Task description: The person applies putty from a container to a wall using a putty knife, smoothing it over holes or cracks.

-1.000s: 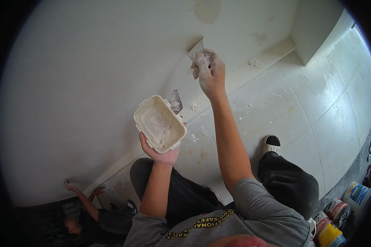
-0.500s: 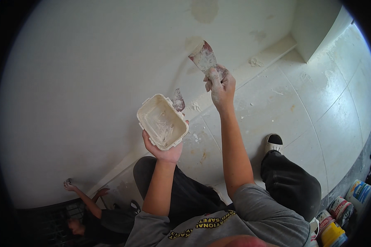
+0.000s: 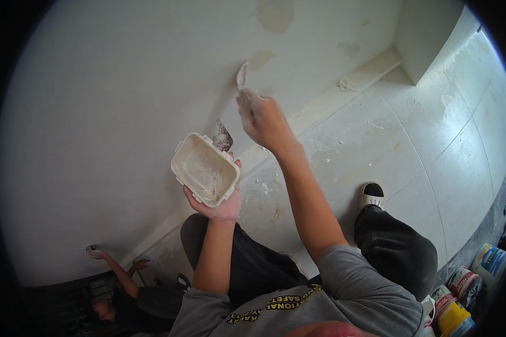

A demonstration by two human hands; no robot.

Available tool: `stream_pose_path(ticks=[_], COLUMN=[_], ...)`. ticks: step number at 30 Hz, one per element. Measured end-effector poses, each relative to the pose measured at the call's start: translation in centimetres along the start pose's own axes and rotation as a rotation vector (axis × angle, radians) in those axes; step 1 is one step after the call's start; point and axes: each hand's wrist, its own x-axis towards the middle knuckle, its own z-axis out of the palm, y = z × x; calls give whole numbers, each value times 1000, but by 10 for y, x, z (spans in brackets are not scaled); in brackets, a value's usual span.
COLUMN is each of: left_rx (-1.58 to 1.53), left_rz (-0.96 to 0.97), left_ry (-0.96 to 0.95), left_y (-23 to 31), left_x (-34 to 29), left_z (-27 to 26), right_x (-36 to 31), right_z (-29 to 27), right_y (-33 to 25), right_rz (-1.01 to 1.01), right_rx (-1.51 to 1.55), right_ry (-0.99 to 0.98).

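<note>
My left hand (image 3: 225,205) is closed under and around a white plastic tub (image 3: 205,169), tilted so its inside shows whitish paste smeared on the bottom and walls. Beside the tub's far edge sticks up a paste-covered putty knife blade (image 3: 222,136); its handle is hidden behind the tub, seemingly in the same hand. My right hand (image 3: 259,117) grips another putty knife (image 3: 242,76), its blade seen nearly edge-on against the pale wall (image 3: 123,101), close to a beige damp-looking patch (image 3: 261,60). White paste coats the fingers of that hand.
Crumbs of paste (image 3: 346,84) lie along the ledge at the wall's foot. Grey floor tiles (image 3: 343,163) carry splatters. Paint buckets (image 3: 463,283) stand at lower right. At lower left another person (image 3: 151,303) reaches a hand to the wall. A pillar (image 3: 430,39) juts out at upper right.
My right hand has swung left with its putty knife, turning the blade from flat-on to edge-on near the wall. The tub and second blade have shifted slightly left.
</note>
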Motion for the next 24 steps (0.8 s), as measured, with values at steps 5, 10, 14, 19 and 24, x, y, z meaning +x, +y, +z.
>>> stream_pose_path(ticks=[5,10,14,19,24], left_rx=[-43,-51,-47,-40,-55], left_rz=[14,-25,-38,-32,-44], left_ry=[43,61,59,68,84], left_y=[-4,-1,0,3,2], left_x=[1,-3,-4,-4,-5], left_z=[7,17,15,8,7], right_x=[-30,-22,-11,19,17], right_z=[-35,-32,-20,-23,-19], right_y=[29,35,30,11,13], right_rz=[299,410,386,276,269], right_rx=[139,525,667,791,701], right_ry=[187,350,352,289,252])
